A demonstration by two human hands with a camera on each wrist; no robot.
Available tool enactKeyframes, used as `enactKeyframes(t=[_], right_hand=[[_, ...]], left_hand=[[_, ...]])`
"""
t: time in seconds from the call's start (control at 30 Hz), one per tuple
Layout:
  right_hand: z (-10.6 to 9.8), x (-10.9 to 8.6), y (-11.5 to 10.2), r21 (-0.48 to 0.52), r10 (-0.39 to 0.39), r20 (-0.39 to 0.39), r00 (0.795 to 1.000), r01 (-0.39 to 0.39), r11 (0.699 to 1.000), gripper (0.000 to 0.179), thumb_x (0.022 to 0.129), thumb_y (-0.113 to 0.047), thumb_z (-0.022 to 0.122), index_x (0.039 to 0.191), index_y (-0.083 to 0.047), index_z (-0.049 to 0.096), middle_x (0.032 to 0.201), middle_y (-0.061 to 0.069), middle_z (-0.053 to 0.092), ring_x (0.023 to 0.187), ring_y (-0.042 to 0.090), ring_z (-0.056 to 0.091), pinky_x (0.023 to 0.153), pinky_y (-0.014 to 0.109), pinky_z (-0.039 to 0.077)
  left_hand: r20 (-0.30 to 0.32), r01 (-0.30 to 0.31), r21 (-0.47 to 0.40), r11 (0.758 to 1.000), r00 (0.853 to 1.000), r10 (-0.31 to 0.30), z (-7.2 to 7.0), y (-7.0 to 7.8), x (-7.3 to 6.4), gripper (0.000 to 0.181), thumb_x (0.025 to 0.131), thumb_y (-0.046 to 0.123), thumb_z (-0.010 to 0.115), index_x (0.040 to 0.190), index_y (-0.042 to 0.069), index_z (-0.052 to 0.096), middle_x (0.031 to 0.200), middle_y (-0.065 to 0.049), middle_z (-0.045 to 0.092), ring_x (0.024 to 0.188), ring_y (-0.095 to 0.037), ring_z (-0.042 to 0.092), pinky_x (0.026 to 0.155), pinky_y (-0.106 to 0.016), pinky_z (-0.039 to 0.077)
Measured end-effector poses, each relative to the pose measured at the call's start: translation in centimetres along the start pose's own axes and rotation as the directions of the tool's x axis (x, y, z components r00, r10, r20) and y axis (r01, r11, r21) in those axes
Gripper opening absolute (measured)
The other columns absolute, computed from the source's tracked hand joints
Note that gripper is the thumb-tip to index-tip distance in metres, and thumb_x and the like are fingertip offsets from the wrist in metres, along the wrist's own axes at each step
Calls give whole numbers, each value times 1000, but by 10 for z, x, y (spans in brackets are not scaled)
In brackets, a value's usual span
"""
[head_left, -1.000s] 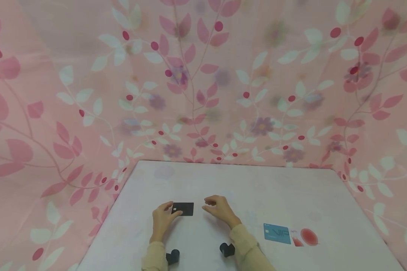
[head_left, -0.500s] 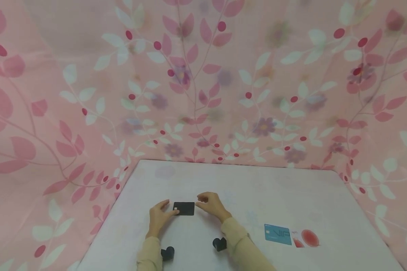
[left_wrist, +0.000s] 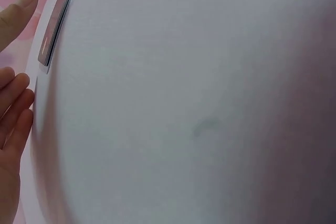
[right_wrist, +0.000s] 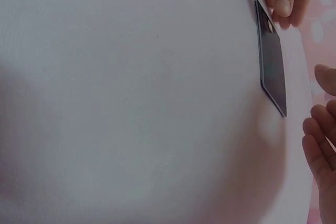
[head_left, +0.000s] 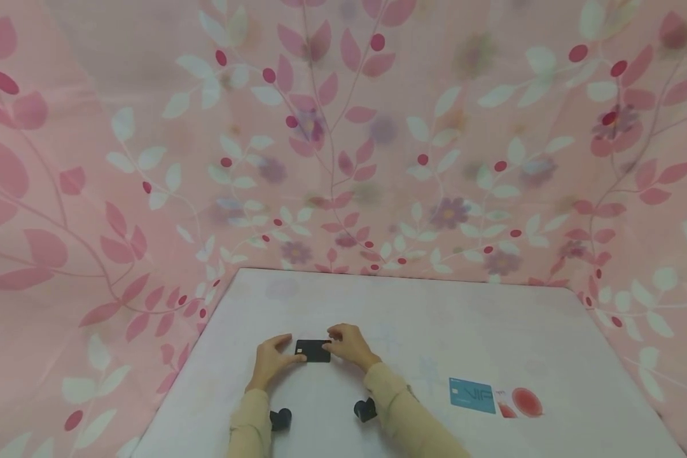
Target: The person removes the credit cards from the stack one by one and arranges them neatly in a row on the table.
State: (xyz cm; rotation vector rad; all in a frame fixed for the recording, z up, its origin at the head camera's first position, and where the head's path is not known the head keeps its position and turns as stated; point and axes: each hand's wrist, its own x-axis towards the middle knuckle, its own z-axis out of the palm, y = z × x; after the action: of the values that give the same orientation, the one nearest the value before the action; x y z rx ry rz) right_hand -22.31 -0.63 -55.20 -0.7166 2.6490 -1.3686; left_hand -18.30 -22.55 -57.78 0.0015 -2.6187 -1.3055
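A black bank card with a small chip lies flat on the white table, between the two hands. My left hand is at its left end, fingers spread, with the thumb by the lower left corner. From the right, my right hand reaches the card; its thumb overlaps the right edge in the head view. The right wrist view has the right hand with thumb and fingers apart, beside the dark card. In the left wrist view the left hand also has its thumb away from the fingers. Whether either thumb touches the card is unclear.
A blue card marked VIP lies to the right on the table, next to a white card with red round shapes. Pink floral cloth encloses the table's back and sides. Black wrist cameras sit below the hands.
My right hand has moved left to the black card's right edge. The left hand has stayed at the left end, its fingers drawn slightly off the card. The card lies in about the same place.
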Motion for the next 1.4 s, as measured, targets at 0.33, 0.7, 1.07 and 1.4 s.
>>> enactKeyframes(t=[0.33,0.7,1.07,1.4], right_hand=[[15,-4,4,-127,102,55,993,-95,987,49,78,-22,76,117,3,60,110,13,62,105,28,57,93,40,46],[18,-4,4,-209,71,71,995,-54,976,56,72,-26,80,116,3,61,103,8,55,94,21,54,92,37,46],[18,-3,6,-180,62,81,995,-47,983,50,71,-24,82,110,1,63,100,6,54,91,18,51,89,35,45],[19,0,8,-174,77,90,993,-61,983,50,68,-21,84,106,1,61,94,4,51,85,15,48,84,33,45]], left_hand=[[68,-66,60,996,996,62,5,-4,-4,73,54,24,90,113,-9,61,114,-26,61,111,-43,53,98,-53,39],[143,-120,148,982,985,99,4,-1,5,72,53,20,90,112,-9,61,113,-25,59,110,-43,50,98,-53,38],[212,-58,167,984,977,22,4,3,14,68,57,17,89,114,-8,62,111,-20,52,108,-39,47,96,-52,39],[214,-53,159,986,977,18,4,5,14,62,56,17,89,109,-3,66,106,-16,51,104,-36,47,94,-52,40]])
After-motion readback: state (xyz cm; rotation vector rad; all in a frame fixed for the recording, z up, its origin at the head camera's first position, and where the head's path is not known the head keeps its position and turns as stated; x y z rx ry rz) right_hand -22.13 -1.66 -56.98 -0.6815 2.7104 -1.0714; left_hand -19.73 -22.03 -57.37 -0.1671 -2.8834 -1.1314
